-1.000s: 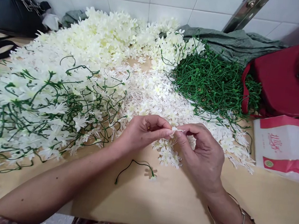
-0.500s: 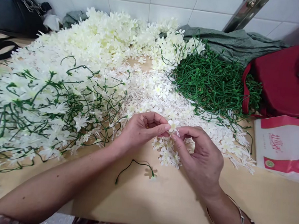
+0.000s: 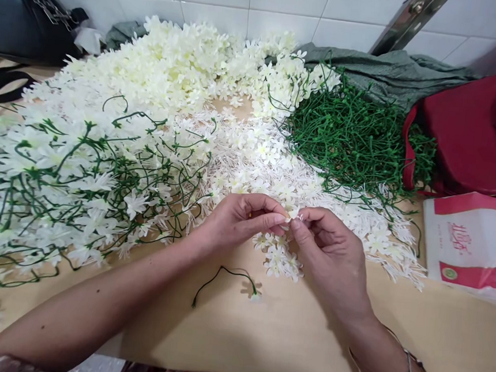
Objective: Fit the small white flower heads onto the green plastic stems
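Note:
Between my fingertips is a small white artificial flower (image 3: 292,214), mostly covered by the fingers. My left hand (image 3: 247,220) pinches it from the left, thumb against forefinger. From the right, my right hand (image 3: 327,245) pinches its other side with thumb and forefinger. Just below the hands, a small cluster of loose white flowers (image 3: 277,259) lies on the table. Nearer to me, a single green stem (image 3: 227,270) with a pale flower at one end rests on the wood between my forearms.
White flowers on green stems (image 3: 79,177) heap up at left. Loose white blossoms (image 3: 176,58) are piled at the back. Bare green stems (image 3: 356,137) form a mound at right, beside a red bag (image 3: 478,131) and a red-and-white packet (image 3: 473,240). A black bag (image 3: 24,16) stands far left.
The flower has tipped over between my fingers, so its open face no longer shows. Both hands have drawn slightly closer together and stay pinched on it.

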A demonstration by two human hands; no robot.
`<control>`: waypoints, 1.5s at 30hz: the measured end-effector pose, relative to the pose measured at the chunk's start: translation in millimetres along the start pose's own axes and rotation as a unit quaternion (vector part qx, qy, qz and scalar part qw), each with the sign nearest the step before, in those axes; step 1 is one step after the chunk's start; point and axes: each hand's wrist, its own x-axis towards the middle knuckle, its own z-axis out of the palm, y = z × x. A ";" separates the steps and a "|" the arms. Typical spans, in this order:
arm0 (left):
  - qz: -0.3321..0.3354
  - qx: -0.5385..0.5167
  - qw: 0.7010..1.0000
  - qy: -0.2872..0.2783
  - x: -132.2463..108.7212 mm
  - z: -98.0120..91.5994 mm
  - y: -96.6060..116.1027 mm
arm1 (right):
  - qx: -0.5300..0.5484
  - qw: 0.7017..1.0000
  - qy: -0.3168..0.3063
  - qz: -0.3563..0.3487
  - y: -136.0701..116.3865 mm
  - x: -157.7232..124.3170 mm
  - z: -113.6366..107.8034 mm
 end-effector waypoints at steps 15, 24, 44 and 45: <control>0.038 0.096 0.994 0.038 -2.5 1.6 -7.2 | 0.029 0.999 -0.011 0.017 -3.8 1.1 2.0; -0.005 -0.016 0.999 0.028 -1.2 5.4 -0.8 | 0.048 0.998 -0.035 0.012 -4.9 -1.1 4.1; 0.039 -0.126 0.987 0.090 6.1 -2.9 -11.0 | -0.151 0.965 0.145 -0.156 5.5 14.9 -16.5; 0.042 -0.121 0.988 0.091 5.9 -2.5 -11.4 | -0.138 0.968 0.131 -0.162 4.5 14.7 -16.0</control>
